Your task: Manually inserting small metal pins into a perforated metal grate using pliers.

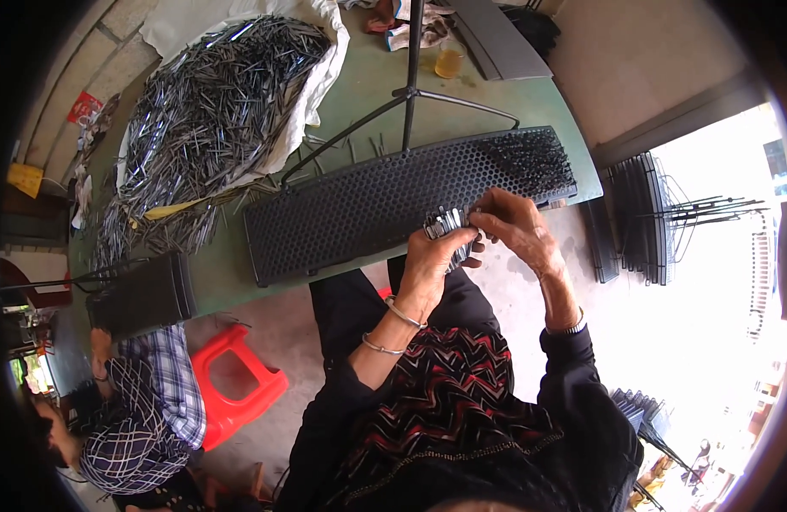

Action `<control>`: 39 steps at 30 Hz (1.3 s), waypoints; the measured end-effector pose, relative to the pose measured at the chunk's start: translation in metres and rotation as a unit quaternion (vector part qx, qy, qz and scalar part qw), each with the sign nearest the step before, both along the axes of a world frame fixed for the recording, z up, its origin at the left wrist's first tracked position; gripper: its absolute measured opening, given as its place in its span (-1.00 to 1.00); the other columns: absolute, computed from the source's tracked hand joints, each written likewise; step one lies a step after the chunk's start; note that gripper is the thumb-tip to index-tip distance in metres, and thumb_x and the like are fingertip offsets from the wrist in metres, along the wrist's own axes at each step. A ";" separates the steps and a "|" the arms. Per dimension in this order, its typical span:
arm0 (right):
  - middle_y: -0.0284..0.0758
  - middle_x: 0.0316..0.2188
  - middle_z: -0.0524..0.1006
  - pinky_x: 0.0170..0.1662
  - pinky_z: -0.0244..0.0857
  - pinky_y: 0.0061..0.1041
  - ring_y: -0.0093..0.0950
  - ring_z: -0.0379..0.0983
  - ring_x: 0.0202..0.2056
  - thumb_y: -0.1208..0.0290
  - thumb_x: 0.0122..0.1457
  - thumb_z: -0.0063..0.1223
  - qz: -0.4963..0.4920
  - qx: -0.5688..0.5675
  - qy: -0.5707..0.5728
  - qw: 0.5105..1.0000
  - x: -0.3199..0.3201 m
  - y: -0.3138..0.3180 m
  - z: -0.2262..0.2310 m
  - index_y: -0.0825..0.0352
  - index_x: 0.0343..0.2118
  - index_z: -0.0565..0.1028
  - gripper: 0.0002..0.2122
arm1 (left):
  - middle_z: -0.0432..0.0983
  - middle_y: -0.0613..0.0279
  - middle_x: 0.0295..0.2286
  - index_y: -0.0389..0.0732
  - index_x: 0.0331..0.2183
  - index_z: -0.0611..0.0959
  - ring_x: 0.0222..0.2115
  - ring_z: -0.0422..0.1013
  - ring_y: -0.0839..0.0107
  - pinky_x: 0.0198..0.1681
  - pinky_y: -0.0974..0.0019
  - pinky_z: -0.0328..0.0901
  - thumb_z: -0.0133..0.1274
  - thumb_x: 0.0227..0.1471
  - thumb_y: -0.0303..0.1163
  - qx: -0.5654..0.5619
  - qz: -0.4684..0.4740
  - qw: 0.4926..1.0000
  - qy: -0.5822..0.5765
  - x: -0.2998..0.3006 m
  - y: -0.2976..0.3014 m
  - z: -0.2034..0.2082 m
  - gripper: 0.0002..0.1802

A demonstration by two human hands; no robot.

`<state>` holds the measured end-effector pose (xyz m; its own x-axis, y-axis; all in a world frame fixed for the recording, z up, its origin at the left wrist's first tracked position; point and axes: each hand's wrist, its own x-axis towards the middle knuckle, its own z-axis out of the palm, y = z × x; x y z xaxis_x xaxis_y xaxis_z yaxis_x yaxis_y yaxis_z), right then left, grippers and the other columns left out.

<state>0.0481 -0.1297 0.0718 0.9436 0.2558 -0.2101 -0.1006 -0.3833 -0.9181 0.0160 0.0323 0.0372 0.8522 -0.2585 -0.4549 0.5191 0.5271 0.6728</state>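
Spilling is risked if the left hand [426, 258], clenched around a bundle of strips [445, 224] by the table [359, 92], is slackened. Right hand [519, 232]: fingers curled beside it; whether anything is gripped cannot be told. Strips: glinting, silver-grey, uneven-ended. Beyond, a black perforated panel [359, 212] is bristled rightward.

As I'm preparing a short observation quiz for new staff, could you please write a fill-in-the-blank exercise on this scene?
1. A bundle of thin strips is gripped in the person's own ____ hand.
2. Dark bristle-like pieces crowd the ____ end of the long panel, as pictured.
3. The plastic stool on the floor is coloured ____.
4. The tabletop beneath the panel is coloured ____.

Missing words: left; right; red; green.
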 end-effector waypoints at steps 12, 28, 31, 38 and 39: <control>-0.35 -0.52 0.51 -0.40 0.29 -0.62 -0.64 0.40 -0.48 0.45 0.12 0.05 -0.041 0.047 0.032 0.998 -0.003 0.004 -0.011 0.47 -0.34 0.50 -0.84 | 0.58 0.19 -0.42 -0.28 -0.26 0.59 -0.44 0.53 0.43 -0.57 0.39 0.41 0.15 -0.06 -0.47 0.016 0.009 1.000 0.000 0.001 0.003 0.001 -0.76; -0.24 -0.45 0.57 -0.28 0.42 -0.60 -0.51 0.57 -0.36 0.56 0.18 -0.04 -0.257 -0.007 -0.205 0.944 0.039 -0.004 -0.020 0.47 -0.31 0.40 -0.92 | 0.55 0.00 -0.33 -0.32 -0.29 0.56 -0.29 0.53 0.18 -0.20 0.10 0.48 0.10 0.01 -0.47 -0.135 0.041 0.989 0.048 -0.001 0.000 -0.020 -0.82; -0.23 -0.43 0.58 -0.32 0.44 -0.60 -0.51 0.57 -0.36 0.55 0.18 -0.02 -0.266 -0.011 -0.220 0.938 0.060 -0.008 -0.041 0.46 -0.30 0.41 -0.91 | 0.55 0.01 -0.32 -0.32 -0.27 0.56 -0.27 0.52 0.19 -0.14 0.09 0.46 0.09 0.02 -0.47 -0.155 0.038 0.985 0.062 -0.002 -0.004 -0.020 -0.81; -0.25 -0.43 0.57 -0.33 0.45 -0.60 -0.52 0.58 -0.37 0.50 0.17 0.00 -0.234 -0.049 -0.230 0.943 0.080 -0.007 -0.060 0.46 -0.32 0.44 -0.89 | 0.54 0.04 -0.32 -0.33 -0.24 0.55 -0.26 0.51 0.22 -0.09 0.09 0.43 0.07 0.04 -0.47 -0.181 0.028 0.980 0.077 -0.007 -0.008 -0.029 -0.79; -0.25 -0.43 0.57 -0.34 0.45 -0.60 -0.54 0.57 -0.38 0.51 0.17 0.00 -0.228 -0.069 -0.237 0.942 0.080 -0.009 -0.062 0.46 -0.32 0.44 -0.89 | 0.54 0.04 -0.32 -0.34 -0.23 0.55 -0.26 0.51 0.22 -0.09 0.09 0.43 0.07 0.04 -0.46 -0.180 0.024 0.980 0.079 -0.007 -0.009 -0.029 -0.78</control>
